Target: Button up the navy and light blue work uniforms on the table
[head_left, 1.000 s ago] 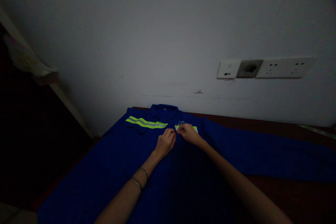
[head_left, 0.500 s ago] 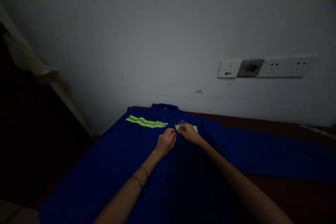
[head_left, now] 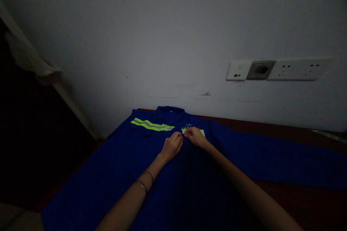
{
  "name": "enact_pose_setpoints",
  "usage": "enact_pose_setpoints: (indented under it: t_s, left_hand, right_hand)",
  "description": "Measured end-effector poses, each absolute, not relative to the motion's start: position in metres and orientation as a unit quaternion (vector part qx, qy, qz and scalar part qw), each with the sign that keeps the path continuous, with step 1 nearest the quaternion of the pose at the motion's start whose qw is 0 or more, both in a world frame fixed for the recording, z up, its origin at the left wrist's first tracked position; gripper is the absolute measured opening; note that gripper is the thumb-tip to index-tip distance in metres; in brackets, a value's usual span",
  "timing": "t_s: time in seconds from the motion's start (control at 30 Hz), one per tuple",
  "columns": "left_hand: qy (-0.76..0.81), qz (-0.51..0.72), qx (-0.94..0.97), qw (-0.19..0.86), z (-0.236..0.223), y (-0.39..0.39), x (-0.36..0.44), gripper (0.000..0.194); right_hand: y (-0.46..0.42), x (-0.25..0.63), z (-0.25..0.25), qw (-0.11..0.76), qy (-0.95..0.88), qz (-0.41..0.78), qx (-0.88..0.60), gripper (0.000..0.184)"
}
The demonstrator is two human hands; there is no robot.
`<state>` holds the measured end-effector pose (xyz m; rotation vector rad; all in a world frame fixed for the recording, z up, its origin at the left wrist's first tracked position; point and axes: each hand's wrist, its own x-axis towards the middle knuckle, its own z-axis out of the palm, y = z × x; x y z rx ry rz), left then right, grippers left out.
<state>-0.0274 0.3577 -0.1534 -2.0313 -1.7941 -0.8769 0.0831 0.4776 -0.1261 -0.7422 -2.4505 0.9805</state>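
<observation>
A blue work jacket [head_left: 119, 166] lies spread out, its collar [head_left: 171, 112] at the far end near the wall. A yellow-green reflective strip [head_left: 151, 125] with a grey band crosses the left side of the chest. My left hand [head_left: 172, 145] is closed in a pinch on the jacket's front opening, just below the chest strips. Close beside it, my right hand [head_left: 195, 136] pinches the other edge of the front and partly covers the right strip [head_left: 201, 132]. Fingertips hide whatever small part of the front lies between them.
Under the jacket is a dark red tabletop [head_left: 292, 202], pushed against a pale wall [head_left: 162, 36]. A row of sockets and switches [head_left: 260, 70] is set in the wall. To the left stand a dark doorway [head_left: 35, 130] and a hanging cloth [head_left: 27, 56].
The view has shifted very slightly. Both hands stay pinched at the same place on the jacket front, with hardly any visible movement.
</observation>
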Motion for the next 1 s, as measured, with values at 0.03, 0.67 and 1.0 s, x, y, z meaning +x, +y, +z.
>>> enact_pose_setpoints:
  t_s: [0.03,0.67,1.0]
  left_hand:
    - [-0.624,-0.311,-0.704,0.136,-0.153,0.357,-0.027,0.022]
    - [-0.551,-0.634,-0.113,-0.53,-0.133,0.354,-0.008,0.008]
    - [-0.515,-0.666,-0.035,-0.539,-0.132,0.364,-0.003,0.015]
  right_hand:
    - [0.478,0.083,-0.127,0.199,-0.875,0.354,-0.263,0.015]
    - [0.478,0.089,-0.114,0.169,-0.899,0.328,-0.235,0.017]
    - [0.478,0.089,-0.112,0.177,-0.906,0.316,-0.219,0.019]
